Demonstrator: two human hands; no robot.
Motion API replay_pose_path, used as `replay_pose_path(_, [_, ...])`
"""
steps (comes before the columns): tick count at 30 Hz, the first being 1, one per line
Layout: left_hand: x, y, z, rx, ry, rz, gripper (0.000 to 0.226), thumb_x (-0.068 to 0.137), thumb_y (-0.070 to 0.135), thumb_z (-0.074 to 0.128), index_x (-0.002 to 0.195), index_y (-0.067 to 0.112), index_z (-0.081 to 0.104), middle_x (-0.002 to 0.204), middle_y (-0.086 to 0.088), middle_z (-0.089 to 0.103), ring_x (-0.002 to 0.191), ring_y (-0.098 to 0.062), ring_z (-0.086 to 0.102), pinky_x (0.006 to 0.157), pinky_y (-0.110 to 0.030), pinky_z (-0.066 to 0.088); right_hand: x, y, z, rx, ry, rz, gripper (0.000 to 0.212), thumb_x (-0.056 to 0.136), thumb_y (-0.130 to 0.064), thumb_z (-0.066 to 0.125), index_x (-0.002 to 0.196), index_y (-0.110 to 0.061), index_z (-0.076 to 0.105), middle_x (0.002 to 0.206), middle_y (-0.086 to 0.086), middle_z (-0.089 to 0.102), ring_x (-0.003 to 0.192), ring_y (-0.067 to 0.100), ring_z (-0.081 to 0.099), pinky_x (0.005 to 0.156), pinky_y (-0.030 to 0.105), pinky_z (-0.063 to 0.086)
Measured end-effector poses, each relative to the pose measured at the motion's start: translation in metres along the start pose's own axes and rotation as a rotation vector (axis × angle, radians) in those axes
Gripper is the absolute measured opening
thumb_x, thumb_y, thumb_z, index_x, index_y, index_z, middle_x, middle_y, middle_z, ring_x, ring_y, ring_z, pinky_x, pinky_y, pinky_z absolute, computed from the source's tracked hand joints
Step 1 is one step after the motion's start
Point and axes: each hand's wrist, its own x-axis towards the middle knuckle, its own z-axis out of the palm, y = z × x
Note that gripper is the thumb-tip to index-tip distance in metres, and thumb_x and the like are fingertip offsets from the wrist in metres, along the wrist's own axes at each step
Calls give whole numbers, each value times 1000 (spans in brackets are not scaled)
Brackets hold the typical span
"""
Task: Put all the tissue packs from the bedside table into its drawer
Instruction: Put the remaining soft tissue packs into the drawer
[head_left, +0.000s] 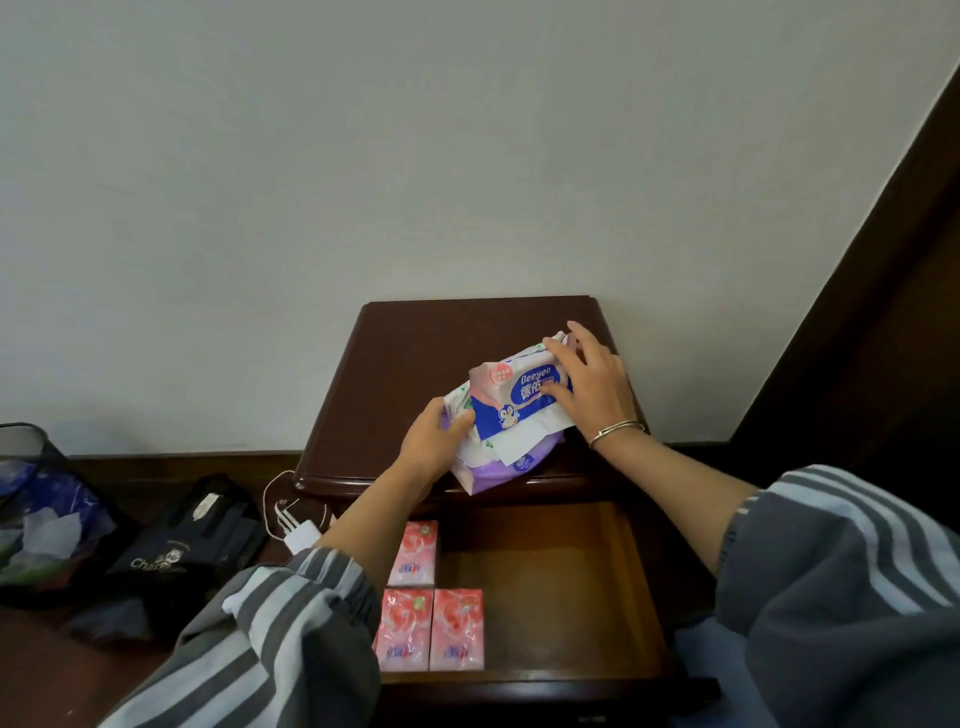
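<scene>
At the table's (415, 353) 6 o'clock edge, holding a pile (519, 441) of tissue packs with both hands. Gripping the pile's 8 o'clock end with the left hand (434, 441), thumb on top, fingers tucked under and out of sight. Laying the right hand (592, 387) on the blue pack (524, 400) at the top of the pile, fingers spread and nearly straight, not closing round it. Showing a purple pack (498, 475) at the bottom, sticking out over the table edge. Seeing the drawer (550, 587) pulled open at 6 o'clock from the pile, with three pink packs (457, 629) lying flat along its 9 o'clock side. Wearing a bracelet (618, 431) on the right wrist. Seeing a bin (31, 509), a black bag (192, 540) and a white charger (301, 535) on the floor at 9 o'clock from the drawer.
</scene>
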Motion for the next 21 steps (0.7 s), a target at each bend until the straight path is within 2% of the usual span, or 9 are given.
replay_pose_path(3, [-2, -2, 4, 50, 79, 26, 23, 98, 31, 49, 107, 11, 55, 105, -2, 64, 93, -17, 64, 72, -34, 52, -11, -3, 4, -27, 56, 103, 48, 85, -26, 64, 131, -18, 52, 146, 10, 41, 126, 26, 46, 98, 41, 38])
replay_pose_path(5, [-4, -2, 7, -60, 139, 15, 16, 97, 23, 50, 97, 9, 58, 98, -7, 65, 88, -20, 64, 71, -36, 52, -18, -7, 3, -10, 145, 140, 34, 83, -21, 66, 116, -16, 61, 137, 8, 52, 122, 25, 51, 94, 38, 37])
replay_pose_path(7, [-8, -1, 9, -222, 198, -42, 11, 95, 16, 51, 91, 9, 58, 93, -9, 63, 83, -21, 62, 69, -34, 50, -25, -8, -5, 27, 227, 183, 19, 81, -20, 66, 99, -16, 64, 116, 6, 65, 109, 25, 58, 87, 36, 34])
replay_pose_path(9, [-12, -1, 9, -379, 223, -109, 9, 96, 13, 51, 96, 8, 59, 99, -11, 64, 90, -24, 63, 79, -37, 53, -31, -6, -19, 97, 276, 265, 14, 80, -23, 67, 90, -15, 61, 92, 4, 67, 91, 27, 60, 80, 35, 34])
replay_pose_path(13, [-28, 1, -5, -581, 254, -148, 12, 97, 13, 52, 85, 11, 56, 104, -10, 63, 97, -25, 63, 88, -42, 51, -61, -3, -67, 692, 298, 590, 21, 79, -23, 73, 82, -10, 57, 89, 9, 69, 78, 24, 63, 68, 28, 45])
replay_pose_path(16, [-47, -5, -26, -688, 272, -108, 8, 96, 10, 52, 88, 8, 55, 106, -13, 63, 93, -25, 62, 83, -39, 51, -108, -1, -105, 935, 50, 690, 21, 83, -20, 69, 91, -2, 64, 89, 9, 72, 78, 18, 68, 66, 27, 55])
replay_pose_path(18, [-62, -15, -44, -747, 268, -99, 5, 97, 11, 52, 94, 9, 56, 106, -11, 64, 89, -21, 64, 80, -36, 52, -147, -4, -120, 997, -223, 740, 14, 84, -17, 67, 83, -3, 63, 64, -4, 70, 52, -1, 62, 43, 10, 44])
replay_pose_path(19, [-70, -20, -52, -770, 268, -104, 5, 97, 13, 53, 96, 10, 56, 106, -10, 64, 88, -21, 65, 80, -36, 52, -164, -7, -121, 959, -364, 754, 15, 85, -17, 67, 76, -5, 61, 52, -8, 63, 41, -4, 53, 37, 8, 36])
replay_pose_path(21, [-85, -30, -67, -811, 272, -131, 9, 97, 15, 53, 103, 7, 55, 109, -11, 64, 91, -22, 66, 80, -38, 52, -192, -17, -111, 830, -561, 782, 22, 83, -22, 69, 69, -8, 57, 48, -7, 54, 37, -2, 44, 35, 10, 30])
